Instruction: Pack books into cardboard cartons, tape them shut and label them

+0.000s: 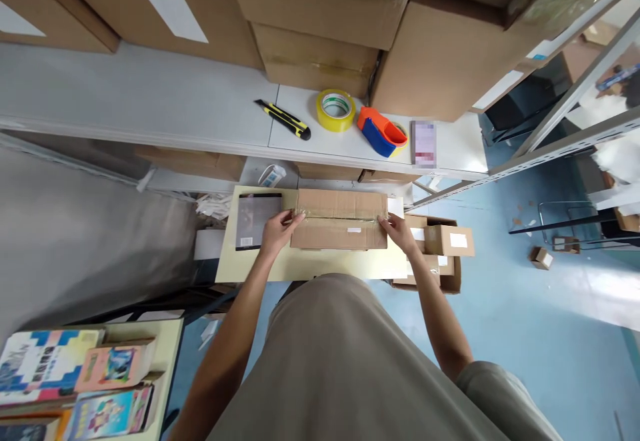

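Observation:
A flat, closed cardboard box (340, 233) with clear tape along its middle seam lies on the pale yellow table (295, 269) in front of me. My left hand (279, 231) grips its left end, thumb on top near the seam. At the opposite end, my right hand (399, 232) pinches the edge, its thumb by the tape. The fingers beneath the box are hidden. A small white label sits on the lower flap. Left of the box, close to my left hand, is a dark grey flat packet (256, 220) with a barcode.
On the grey shelf (200, 104) above lie a utility knife (284, 119), a yellow tape roll (335, 110), an orange and blue tape dispenser (381, 132) and a printed card (424, 143). Large cartons (320, 28) stand behind. Small boxes (449, 240) fill a carton at right; books (113, 366) lie lower left.

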The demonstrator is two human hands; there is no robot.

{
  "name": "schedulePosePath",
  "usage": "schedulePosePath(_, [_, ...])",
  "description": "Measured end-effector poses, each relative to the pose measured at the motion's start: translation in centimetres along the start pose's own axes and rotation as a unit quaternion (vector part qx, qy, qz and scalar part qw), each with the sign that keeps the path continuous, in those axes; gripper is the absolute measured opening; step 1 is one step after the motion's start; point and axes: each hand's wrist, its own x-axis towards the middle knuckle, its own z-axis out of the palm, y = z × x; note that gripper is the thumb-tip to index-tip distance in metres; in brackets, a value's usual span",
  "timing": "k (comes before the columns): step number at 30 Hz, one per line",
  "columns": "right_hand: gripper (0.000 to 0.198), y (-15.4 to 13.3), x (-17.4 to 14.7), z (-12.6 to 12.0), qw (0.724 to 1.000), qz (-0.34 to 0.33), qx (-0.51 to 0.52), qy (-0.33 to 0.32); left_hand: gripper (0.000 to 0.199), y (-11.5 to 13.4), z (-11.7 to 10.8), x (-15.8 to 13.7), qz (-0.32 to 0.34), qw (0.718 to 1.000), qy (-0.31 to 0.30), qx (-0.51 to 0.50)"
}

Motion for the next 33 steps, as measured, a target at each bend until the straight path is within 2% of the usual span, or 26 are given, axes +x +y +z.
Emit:
schedulePosePath(2, [0.079,-0.9,0.6,-0.1,0.999,-0.006,-0.031,0.043,0.083,0.1,0.1,-0.1,0.020,0.999,0.035,0.026])
schedulePosePath(4, [0.074,-2.7,1.5,-0.9,0.990,-0.050,-0.070,0.111,0.080,1.1,0.0,0.0,0.074,0.991,0.090,0.064])
schedulePosePath(6, [0.067,-5.4,3.2,-2.1,0.969,-0.126,-0.118,0.175,0.073,3.2,0.1,0.3,0.158,0.973,0.137,0.096])
schedulePosePath(9, [0.055,-10.5,7.6,-3.4,0.932,-0.201,-0.207,0.218,0.055,7.5,1.1,1.1,0.272,0.944,0.146,0.116])
schedulePosePath(11, [0.052,-13.8,11.2,-3.4,0.920,-0.181,-0.273,0.214,0.048,10.5,2.4,1.5,0.321,0.929,0.135,0.128])
schedulePosePath(13, [0.049,-16.3,14.4,-2.8,0.918,-0.124,-0.327,0.188,0.042,12.9,3.8,1.5,0.351,0.919,0.120,0.135])
schedulePosePath(15, [0.046,-17.9,16.4,-2.1,0.915,-0.074,-0.360,0.166,0.038,14.5,5.0,1.1,0.366,0.915,0.104,0.133])
schedulePosePath(17, [0.042,-18.4,17.0,-1.6,0.916,-0.046,-0.364,0.161,0.036,15.2,5.7,0.3,0.371,0.917,0.093,0.118])
schedulePosePath(19, [0.041,-18.1,16.0,-1.5,0.926,-0.031,-0.333,0.174,0.036,15.1,5.9,-0.8,0.364,0.923,0.080,0.095])
schedulePosePath(22, [0.047,-16.8,11.8,-1.5,0.958,-0.042,-0.215,0.184,0.040,14.3,5.9,-2.9,0.317,0.946,0.054,0.036])
schedulePosePath(25, [0.053,-15.3,5.6,-0.8,0.988,-0.112,-0.026,0.099,0.048,13.3,5.9,-5.2,0.260,0.963,0.030,-0.070])
schedulePosePath(28, [0.059,-14.5,-0.1,1.0,0.979,-0.156,0.134,0.003,0.051,12.7,5.8,-7.1,0.240,0.960,0.021,-0.143])
schedulePosePath(30, [0.062,-14.4,-2.7,2.4,0.970,-0.152,0.188,-0.021,0.047,12.3,5.5,-8.1,0.239,0.959,0.015,-0.152])
schedulePosePath(33, [0.065,-14.7,-4.8,4.2,0.967,-0.135,0.212,-0.033,0.043,11.8,4.8,-9.4,0.231,0.962,0.007,-0.148])
